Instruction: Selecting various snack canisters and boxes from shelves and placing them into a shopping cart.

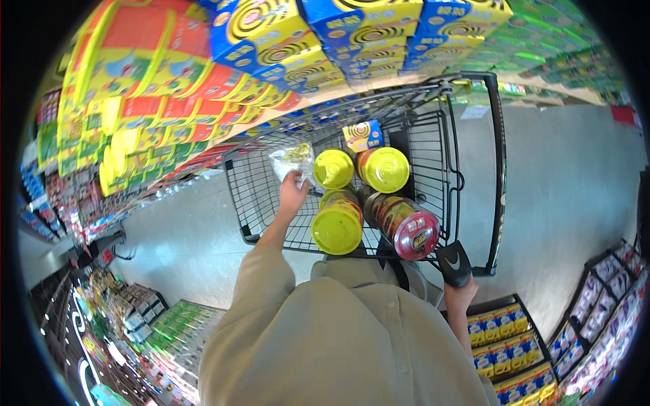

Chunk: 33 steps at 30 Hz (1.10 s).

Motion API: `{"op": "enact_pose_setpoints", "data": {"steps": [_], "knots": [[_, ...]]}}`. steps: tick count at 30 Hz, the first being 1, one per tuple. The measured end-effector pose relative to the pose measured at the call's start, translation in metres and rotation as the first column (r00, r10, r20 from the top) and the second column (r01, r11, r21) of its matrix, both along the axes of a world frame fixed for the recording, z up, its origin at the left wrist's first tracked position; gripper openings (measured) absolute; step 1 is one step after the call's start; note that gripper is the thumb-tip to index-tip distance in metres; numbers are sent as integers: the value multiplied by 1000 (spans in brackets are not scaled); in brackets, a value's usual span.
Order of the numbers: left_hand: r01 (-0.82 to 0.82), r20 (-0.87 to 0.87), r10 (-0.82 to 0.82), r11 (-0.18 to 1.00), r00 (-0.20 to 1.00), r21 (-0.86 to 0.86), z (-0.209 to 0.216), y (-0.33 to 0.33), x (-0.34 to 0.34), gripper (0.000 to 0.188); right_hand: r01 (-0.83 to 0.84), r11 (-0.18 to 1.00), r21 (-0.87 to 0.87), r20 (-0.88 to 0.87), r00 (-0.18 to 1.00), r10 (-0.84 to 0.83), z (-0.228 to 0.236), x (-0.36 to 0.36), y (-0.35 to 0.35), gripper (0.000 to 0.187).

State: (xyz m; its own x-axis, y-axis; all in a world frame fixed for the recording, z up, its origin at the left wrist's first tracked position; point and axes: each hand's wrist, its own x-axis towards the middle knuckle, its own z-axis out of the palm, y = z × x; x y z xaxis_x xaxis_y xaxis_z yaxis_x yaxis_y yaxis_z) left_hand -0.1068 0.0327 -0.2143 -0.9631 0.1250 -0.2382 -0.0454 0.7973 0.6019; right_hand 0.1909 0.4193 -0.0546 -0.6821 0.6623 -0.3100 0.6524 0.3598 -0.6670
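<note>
My left hand (294, 192) reaches into a black wire shopping cart (238, 196), its fingers closed on the lower edge of a white plastic package (288, 160) with a yellow-green part. Right of it stand tubs with yellow-green lids, one lid (333, 169) close to the package, another lid (386, 169) further right, and a third lid (336, 229) nearer me. A tilted jar with a pink-red lid (416, 235) lies at the near right. Behind the tubs is a blue-and-yellow box (363, 136). My right hand (460, 296) is at a black plastic piece (453, 264) on the cart's near right corner, fingers hidden.
Blue-and-yellow boxes (271, 40) are stacked on the shelf beyond the cart. Yellow-and-red packs (128, 68) fill its left, green packs (555, 40) its right. Grey floor (562, 176) shows on both sides. A rack of yellow packs (504, 345) stands behind me at the right.
</note>
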Motion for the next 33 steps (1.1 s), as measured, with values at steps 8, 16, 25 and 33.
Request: {"op": "enact_pose_setpoints", "data": {"steps": [8, 16, 25, 33], "knots": [[180, 158, -108, 800, 981, -572, 27, -90, 161, 37, -278, 949, 147, 12, 960, 279, -11, 8, 11, 46], [193, 207, -121, 906, 971, -377, 32, -82, 169, 55, -366, 878, 307, 72, 929, 362, -28, 24, 17, 48], [311, 290, -228, 907, 930, -285, 33, -88, 181, 57, -304, 858, 415, 70, 950, 303, -16, 29, -4, 29], [306, 150, -280, 932, 948, -196, 28, -95, 199, 54, -316, 821, 476, 138, 949, 285, -19, 49, -8, 27]]}}
